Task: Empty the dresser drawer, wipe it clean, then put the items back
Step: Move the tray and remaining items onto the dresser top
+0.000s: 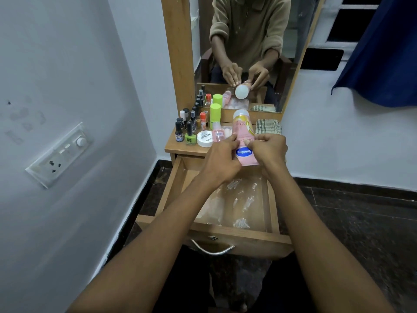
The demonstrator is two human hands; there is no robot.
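Both hands, left (222,160) and right (268,152), gripping pink lotion bottle (244,136) over open drawer (171,190), nail polishes (188,129) behind

- One pink Vaseline bottle (244,141), held in two hands.
- One open drawer (178,184).
- One white round tub (204,138).
- One green-capped bottle (215,116).
- One striped cloth (269,127).
- Several small nail-polish bottles (189,129); exact count unclear.

Wooden dresser top (173,147): nail polish bottles (190,132) far left, white jar (205,138), green-capped bottle (214,119), striped cloth (268,127) right.
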